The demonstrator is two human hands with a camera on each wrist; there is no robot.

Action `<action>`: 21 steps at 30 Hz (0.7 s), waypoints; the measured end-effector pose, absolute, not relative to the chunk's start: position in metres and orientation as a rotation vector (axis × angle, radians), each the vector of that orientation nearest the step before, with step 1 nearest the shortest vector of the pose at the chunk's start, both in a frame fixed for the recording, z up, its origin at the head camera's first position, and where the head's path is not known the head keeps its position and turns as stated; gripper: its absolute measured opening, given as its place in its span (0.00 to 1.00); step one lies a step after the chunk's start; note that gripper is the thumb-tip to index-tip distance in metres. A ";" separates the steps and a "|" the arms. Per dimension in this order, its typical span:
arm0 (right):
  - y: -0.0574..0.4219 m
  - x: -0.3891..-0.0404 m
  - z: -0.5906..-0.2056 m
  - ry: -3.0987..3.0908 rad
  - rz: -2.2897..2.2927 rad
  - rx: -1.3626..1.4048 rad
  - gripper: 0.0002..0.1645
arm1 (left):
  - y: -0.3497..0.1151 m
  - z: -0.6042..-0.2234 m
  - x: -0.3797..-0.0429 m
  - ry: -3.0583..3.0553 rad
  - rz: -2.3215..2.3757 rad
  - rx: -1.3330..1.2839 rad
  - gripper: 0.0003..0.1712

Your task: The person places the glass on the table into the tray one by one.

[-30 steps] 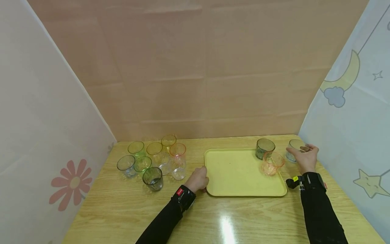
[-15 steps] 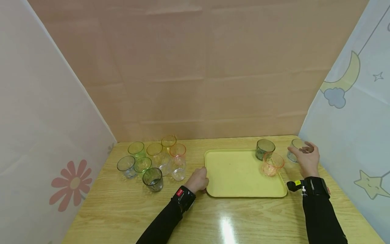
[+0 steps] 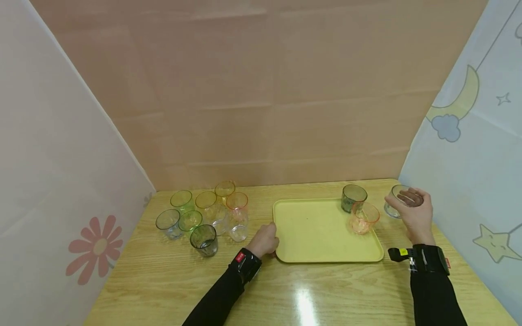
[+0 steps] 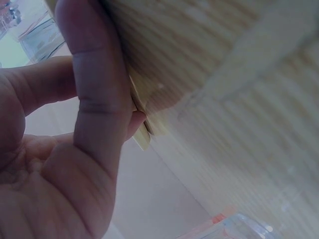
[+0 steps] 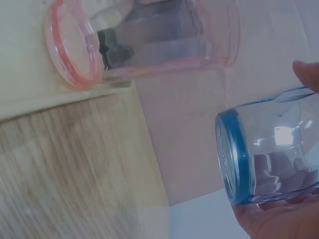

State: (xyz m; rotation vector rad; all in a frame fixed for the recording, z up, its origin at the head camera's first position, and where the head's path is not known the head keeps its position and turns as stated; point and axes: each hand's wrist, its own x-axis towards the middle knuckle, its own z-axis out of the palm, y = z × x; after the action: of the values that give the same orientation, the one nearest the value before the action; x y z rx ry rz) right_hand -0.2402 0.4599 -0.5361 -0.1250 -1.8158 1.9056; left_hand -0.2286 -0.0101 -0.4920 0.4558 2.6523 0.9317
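Observation:
My left hand (image 3: pixel 265 240) grips the left edge of the yellow tray (image 3: pixel 306 233), and in the left wrist view its fingers and thumb bend around that rim. At the far right, my right hand (image 3: pixel 419 215) holds a clear drinking glass with a blue base (image 5: pixel 284 149); part of the glass is behind the fingers. This glass is beside the tray's right end, off it. A pink-orange glass (image 3: pixel 364 222) stands at the right side of the tray, and a dark grey glass (image 3: pixel 352 201) stands behind it at the far right corner.
Several tinted glasses stand close together on the wooden table (image 3: pixel 155 280) left of the tray, among them a dark glass (image 3: pixel 207 246), a bluish one (image 3: pixel 171 228) and a red-rimmed one (image 3: pixel 238 217). Paper panels rise behind and at both sides.
My right hand has shifted slightly right, its wrist turning and drawing back, with the glass tipping a little. The left hand and tray stay put.

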 end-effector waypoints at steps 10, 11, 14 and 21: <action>0.454 -0.219 -0.536 -1.970 1.828 0.000 0.45 | -0.010 -0.490 -0.229 2.651 0.928 0.468 0.03; 0.454 -0.217 -0.537 -1.983 1.814 -0.001 0.45 | -0.010 -0.490 -0.229 2.650 0.925 0.467 0.03; 0.452 -0.211 -0.538 -2.020 1.781 0.001 0.44 | -0.010 -0.490 -0.229 2.655 0.928 0.470 0.04; 0.448 -0.199 -0.540 -2.215 1.495 -0.011 0.43 | -0.011 -0.492 -0.227 2.649 0.950 0.472 0.06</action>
State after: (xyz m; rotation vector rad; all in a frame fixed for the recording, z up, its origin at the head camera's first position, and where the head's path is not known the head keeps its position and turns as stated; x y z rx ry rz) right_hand -0.1991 0.4479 -0.5396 -0.0114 -2.2154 1.4946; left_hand -0.2271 -0.0110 -0.4915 0.4715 2.6489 0.9500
